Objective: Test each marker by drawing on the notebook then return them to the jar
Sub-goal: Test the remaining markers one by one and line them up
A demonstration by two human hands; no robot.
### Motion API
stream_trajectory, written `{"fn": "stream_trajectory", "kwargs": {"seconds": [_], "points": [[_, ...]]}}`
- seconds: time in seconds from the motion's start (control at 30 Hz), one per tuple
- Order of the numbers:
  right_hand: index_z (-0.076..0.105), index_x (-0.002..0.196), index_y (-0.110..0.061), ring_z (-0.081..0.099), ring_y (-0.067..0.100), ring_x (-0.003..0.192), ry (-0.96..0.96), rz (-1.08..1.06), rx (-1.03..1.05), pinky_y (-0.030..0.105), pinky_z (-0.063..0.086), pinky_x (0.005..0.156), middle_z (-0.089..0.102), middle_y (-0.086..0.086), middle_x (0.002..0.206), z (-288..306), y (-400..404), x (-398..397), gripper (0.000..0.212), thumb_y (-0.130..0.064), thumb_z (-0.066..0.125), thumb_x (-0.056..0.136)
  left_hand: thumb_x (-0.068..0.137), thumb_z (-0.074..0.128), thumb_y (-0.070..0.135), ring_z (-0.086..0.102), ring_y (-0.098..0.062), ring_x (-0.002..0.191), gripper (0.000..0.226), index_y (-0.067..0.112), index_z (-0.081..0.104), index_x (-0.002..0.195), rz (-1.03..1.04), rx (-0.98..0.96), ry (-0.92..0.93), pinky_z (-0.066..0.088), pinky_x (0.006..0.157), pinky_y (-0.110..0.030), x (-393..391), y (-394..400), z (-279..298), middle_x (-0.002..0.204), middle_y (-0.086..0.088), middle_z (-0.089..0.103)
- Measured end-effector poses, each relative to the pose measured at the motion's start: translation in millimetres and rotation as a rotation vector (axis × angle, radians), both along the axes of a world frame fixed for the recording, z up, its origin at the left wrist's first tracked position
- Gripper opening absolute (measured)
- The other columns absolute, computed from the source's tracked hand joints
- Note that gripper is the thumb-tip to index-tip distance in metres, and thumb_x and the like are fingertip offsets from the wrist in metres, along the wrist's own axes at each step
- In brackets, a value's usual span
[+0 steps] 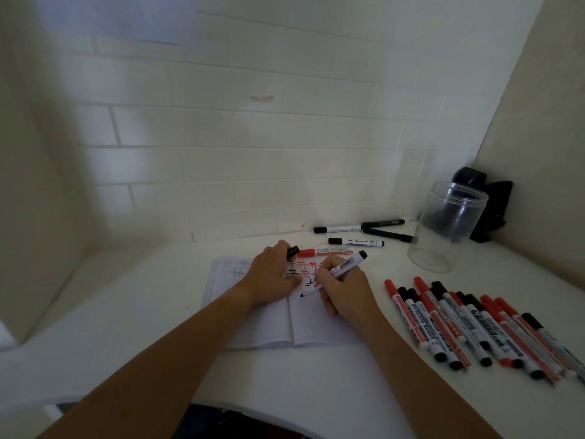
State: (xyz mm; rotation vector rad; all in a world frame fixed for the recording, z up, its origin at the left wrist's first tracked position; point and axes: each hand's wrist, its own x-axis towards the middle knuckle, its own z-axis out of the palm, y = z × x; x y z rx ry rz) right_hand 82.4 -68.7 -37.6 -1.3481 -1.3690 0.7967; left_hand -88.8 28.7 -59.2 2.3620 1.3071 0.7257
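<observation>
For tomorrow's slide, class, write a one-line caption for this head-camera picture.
Right hand draws with a marker on the notebook; left hand steadies the page, holding the cap.

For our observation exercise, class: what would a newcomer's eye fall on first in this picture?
Probably the right hand gripping a white black-tipped marker over the open white notebook, beside red and black hash marks. Next, the row of capped red and black markers at right. Behind stands an empty clear plastic jar.
</observation>
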Motion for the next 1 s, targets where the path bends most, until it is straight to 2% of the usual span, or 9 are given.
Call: {"fn": "stream_trajectory", "kwargs": {"seconds": [0.1, 0.3, 0.43, 0.53, 0.6, 0.73, 0.9, 1.0], "points": [[0.060, 0.076, -0.009, 0.048, 0.018, 0.042, -0.040, 0.026, -0.007, 0.025, 0.039, 0.041, 0.061, 0.006, 0.056, 0.6, -0.1, -1.9, 0.019, -0.011, 0.059, 0.095, 0.073, 0.056, 0.052, 0.051, -0.021, 0.105, 0.051, 0.021, 0.040, 0.111, 0.001, -0.013, 0.001, 0.044, 0.094, -0.045, 0.5, -1.4, 1.0, 0.118, -0.001, 0.058], [0.060, 0.077, -0.010, 0.048, 0.016, 0.044, -0.074, 0.065, -0.004, 0.025, 0.040, 0.042, 0.062, 0.006, 0.057, -0.5, 0.7, -2.3, 0.018, -0.012, 0.059, 0.095, 0.074, 0.057, 0.052, 0.052, -0.022, 0.104, 0.051, 0.019, 0.041, 0.110, -0.007, -0.009, -0.007, 0.046, 0.091, -0.046, 0.5, -2.3, 1.5, 0.118, -0.004, 0.059], [0.059, 0.075, -0.008, 0.050, 0.009, 0.045, -0.077, -0.032, 0.016, 0.024, 0.041, 0.044, 0.060, 0.006, 0.056, -1.5, 1.7, -2.9, 0.016, -0.012, 0.061, 0.090, 0.073, 0.056, 0.053, 0.051, -0.023, 0.104, 0.052, 0.019, 0.041, 0.109, -0.005, -0.010, 0.000, 0.045, 0.092, -0.046, 0.3, -2.9, 2.0, 0.118, -0.004, 0.059], [0.058, 0.072, -0.009, 0.051, 0.011, 0.049, -0.135, -0.100, 0.050, 0.026, 0.041, 0.048, 0.061, 0.011, 0.057, -2.8, 4.5, -0.7, 0.017, -0.014, 0.062, 0.088, 0.074, 0.057, 0.054, 0.051, -0.022, 0.103, 0.052, 0.019, 0.041, 0.109, -0.006, -0.009, -0.002, 0.045, 0.092, -0.046, -0.1, -2.3, 0.4, 0.117, -0.002, 0.059], [0.058, 0.074, -0.009, 0.051, 0.010, 0.049, -0.138, -0.052, 0.066, 0.025, 0.040, 0.049, 0.061, 0.012, 0.058, -2.5, 3.8, -0.2, 0.017, -0.012, 0.061, 0.091, 0.074, 0.057, 0.054, 0.051, -0.022, 0.103, 0.052, 0.019, 0.041, 0.109, -0.007, -0.007, 0.000, 0.045, 0.091, -0.046, -0.1, -1.9, 0.1, 0.117, -0.002, 0.059], [0.058, 0.076, -0.010, 0.051, 0.009, 0.049, -0.138, 0.110, 0.056, 0.023, 0.041, 0.049, 0.060, 0.003, 0.057, -1.7, 0.8, -2.6, 0.016, -0.009, 0.060, 0.092, 0.075, 0.056, 0.051, 0.050, -0.023, 0.098, 0.048, 0.019, 0.040, 0.105, -0.015, 0.014, -0.002, 0.045, 0.089, -0.046, 0.5, -2.2, -0.1, 0.111, -0.004, 0.058], [0.056, 0.072, -0.004, 0.049, 0.015, 0.050, -0.118, -0.091, 0.076, 0.029, 0.040, 0.049, 0.060, 0.018, 0.060, -6.8, 7.5, 1.3, 0.018, -0.011, 0.062, 0.088, 0.079, 0.062, 0.050, 0.050, -0.022, 0.101, 0.047, 0.020, 0.040, 0.108, -0.024, 0.029, -0.003, 0.044, 0.089, -0.043, -0.2, 0.5, -3.0, 0.116, -0.003, 0.059], [0.058, 0.074, -0.007, 0.052, 0.011, 0.050, -0.103, -0.086, 0.083, 0.025, 0.041, 0.049, 0.061, 0.009, 0.058, -6.7, 7.1, 2.8, 0.018, -0.012, 0.061, 0.091, 0.082, 0.065, 0.048, 0.049, -0.022, 0.100, 0.045, 0.018, 0.041, 0.108, -0.022, 0.056, -0.005, 0.043, 0.087, -0.041, 0.6, 1.8, -4.6, 0.112, -0.003, 0.057]]}}
